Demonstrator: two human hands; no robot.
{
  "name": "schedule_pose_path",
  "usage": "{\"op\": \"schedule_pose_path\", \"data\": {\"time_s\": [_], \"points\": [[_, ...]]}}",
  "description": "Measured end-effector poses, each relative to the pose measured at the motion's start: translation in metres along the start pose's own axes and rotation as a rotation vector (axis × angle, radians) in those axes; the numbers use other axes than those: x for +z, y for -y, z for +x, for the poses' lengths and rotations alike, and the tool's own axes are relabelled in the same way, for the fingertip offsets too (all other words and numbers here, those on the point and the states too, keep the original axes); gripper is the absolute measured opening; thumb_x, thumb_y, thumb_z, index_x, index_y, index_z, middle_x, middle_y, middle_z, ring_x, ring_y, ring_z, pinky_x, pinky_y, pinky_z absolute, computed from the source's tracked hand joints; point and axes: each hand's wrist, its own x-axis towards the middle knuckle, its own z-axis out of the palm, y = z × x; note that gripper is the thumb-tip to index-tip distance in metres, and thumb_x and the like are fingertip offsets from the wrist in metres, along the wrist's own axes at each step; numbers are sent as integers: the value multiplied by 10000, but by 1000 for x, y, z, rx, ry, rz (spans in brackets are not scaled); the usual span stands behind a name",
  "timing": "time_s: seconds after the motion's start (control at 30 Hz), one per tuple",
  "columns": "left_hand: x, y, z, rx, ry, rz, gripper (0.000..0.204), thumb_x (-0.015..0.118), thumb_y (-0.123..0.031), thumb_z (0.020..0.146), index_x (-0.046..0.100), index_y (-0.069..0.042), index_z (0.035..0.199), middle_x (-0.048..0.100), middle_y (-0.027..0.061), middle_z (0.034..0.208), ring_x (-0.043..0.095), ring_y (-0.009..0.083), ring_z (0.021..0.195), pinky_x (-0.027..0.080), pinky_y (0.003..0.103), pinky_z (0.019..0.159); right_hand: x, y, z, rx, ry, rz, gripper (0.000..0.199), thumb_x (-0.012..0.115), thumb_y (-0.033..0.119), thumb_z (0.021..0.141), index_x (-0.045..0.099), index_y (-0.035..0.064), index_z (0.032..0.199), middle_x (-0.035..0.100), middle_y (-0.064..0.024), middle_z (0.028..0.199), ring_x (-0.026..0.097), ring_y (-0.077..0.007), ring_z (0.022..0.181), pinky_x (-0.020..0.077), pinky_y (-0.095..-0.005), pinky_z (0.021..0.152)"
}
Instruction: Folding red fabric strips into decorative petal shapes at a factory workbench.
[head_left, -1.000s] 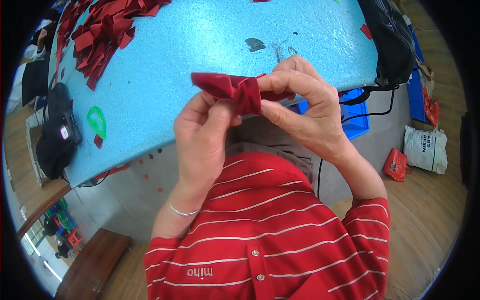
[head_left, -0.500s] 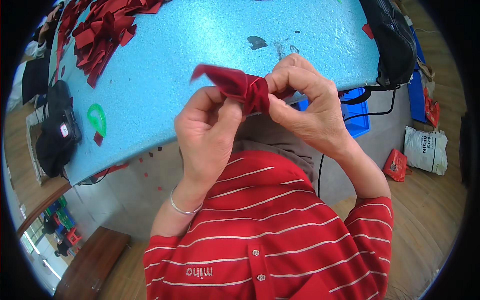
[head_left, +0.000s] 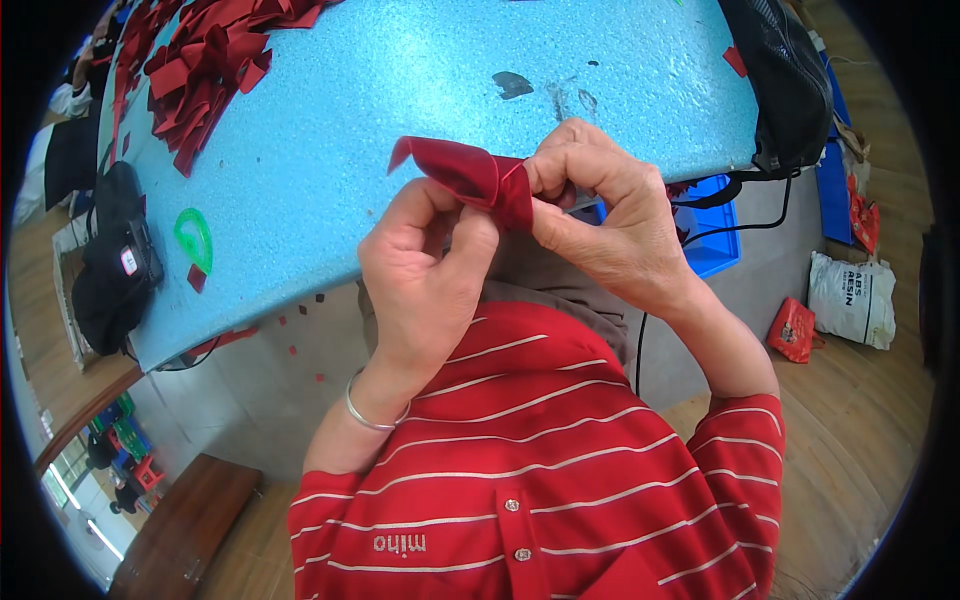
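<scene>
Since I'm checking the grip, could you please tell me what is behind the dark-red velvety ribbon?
The blue speckled tabletop shows beyond the dark-red velvety ribbon; the left hand is partly behind it, where covered finger ends cannot be seen.

In our grip we have velvety red cloth [head_left: 458, 172]; beyond it, a glossy, speckled table [head_left: 300, 200]; nearer us, a shiny metal bangle [head_left: 371, 425].
</scene>
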Motion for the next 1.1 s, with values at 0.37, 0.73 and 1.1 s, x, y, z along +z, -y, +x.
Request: {"op": "schedule_pose_path", "data": {"time_s": [0.37,0.73,1.1], "points": [[-5,-5,3,17,44,67,96,651,-3,938,704,-11,1018,693,-27,899,607,25,827,490,210,744,-15,9,6,-104,41,-189,88,719,15,758,643,2,800,587,-75,814,600,-188,716,487,-316,644],[-8,-17,-1,-82,104,143,134,647,1,941,719,-5,1053,707,10,913,622,56,792,506,222,718,-26,30,13,-231,105,-584,113,700,80,697,594,95,733,555,-29,798,564,-246,811,358,-399,665],[-30,-11,8,-484,156,-447,168,593,-34,961,669,25,1098,688,61,959,575,124,749,499,299,713,-24,19,11,-175,94,-181,95,729,-46,792,703,17,859,603,-29,868,585,-147,815,477,-291,724]]}}
